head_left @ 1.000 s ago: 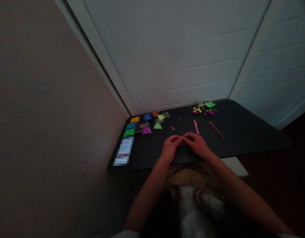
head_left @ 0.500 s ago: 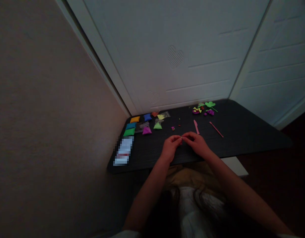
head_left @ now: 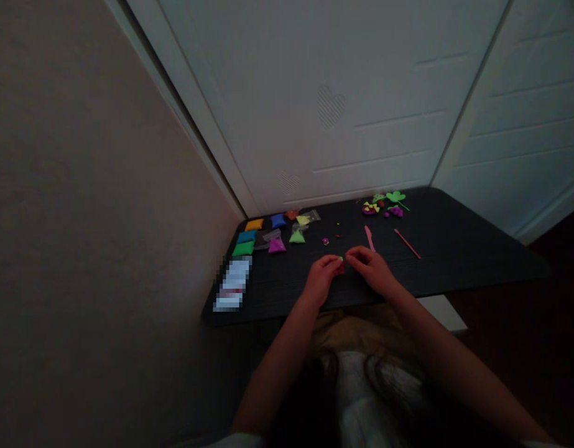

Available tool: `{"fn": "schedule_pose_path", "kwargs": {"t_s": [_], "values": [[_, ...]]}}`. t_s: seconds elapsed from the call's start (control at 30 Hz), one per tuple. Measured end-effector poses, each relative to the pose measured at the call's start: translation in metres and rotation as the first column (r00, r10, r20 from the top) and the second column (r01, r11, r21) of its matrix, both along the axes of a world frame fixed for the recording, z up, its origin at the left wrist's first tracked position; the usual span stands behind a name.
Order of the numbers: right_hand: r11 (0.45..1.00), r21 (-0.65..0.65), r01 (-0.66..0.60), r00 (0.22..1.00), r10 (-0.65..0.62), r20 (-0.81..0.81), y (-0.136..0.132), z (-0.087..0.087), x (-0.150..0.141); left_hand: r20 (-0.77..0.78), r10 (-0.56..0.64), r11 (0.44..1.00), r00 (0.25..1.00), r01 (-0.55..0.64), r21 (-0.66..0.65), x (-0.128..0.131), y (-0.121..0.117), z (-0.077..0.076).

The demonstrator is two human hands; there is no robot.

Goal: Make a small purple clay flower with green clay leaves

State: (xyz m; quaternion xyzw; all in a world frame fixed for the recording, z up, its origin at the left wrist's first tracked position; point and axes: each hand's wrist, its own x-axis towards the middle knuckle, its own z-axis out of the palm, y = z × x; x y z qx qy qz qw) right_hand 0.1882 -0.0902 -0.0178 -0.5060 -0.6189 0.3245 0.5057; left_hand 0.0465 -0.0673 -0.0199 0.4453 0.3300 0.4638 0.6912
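Note:
My left hand (head_left: pixel 320 277) is closed over the near middle of the table, pinching a small red piece of modelling clay (head_left: pixel 341 268) with a light green bit on top. Just to its right, my right hand (head_left: pixel 371 267) has thumb and fingertips pressed together; whether anything tiny is between them I cannot make out. A small gap shows between the two hands. Beyond my right fingers lies a pink plastic knife (head_left: pixel 369 237). A tiny purple and pale clay piece (head_left: pixel 325 241) and a small red bit (head_left: pixel 337 236) rest past my hands.
Bags of coloured clay, such as a purple bag (head_left: pixel 277 246) and an orange bag (head_left: pixel 254 224), lie at the left of the dark table (head_left: pixel 477 249). A blurred-out phone-like rectangle (head_left: pixel 234 283) is nearer. A pink stick (head_left: pixel 407 243) and a green clover-shaped piece (head_left: pixel 395 196) lie right.
My right fingertips have moved slightly away from my left ones, opening a small gap. The red clay piece with its green top now shows at my left fingertips.

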Motion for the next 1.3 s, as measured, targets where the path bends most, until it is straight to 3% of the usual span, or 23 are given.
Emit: {"fn": "schedule_pose_path", "kwargs": {"t_s": [0.3, 0.63, 1.3], "values": [[0.996, -0.001, -0.091, 0.995, 0.091, 0.043, -0.0053, 0.0095, -0.0018, 0.041, -0.031, 0.999, 0.999, 0.032, -0.013, -0.0011, -0.0014, 0.005], [0.999, -0.003, -0.037, 0.999, 0.037, 0.039, -0.0023, 0.0019, -0.0025, 0.057, -0.017, 0.999, 0.998, 0.019, -0.028, 0.0001, 0.0002, 0.0022], [0.997, 0.075, -0.02, 0.988, 0.008, 0.152, -0.0047, 0.0068, -0.0038, 0.037, 0.011, 1.0, 0.999, -0.01, -0.013, 0.0004, 0.001, -0.0007]]}}
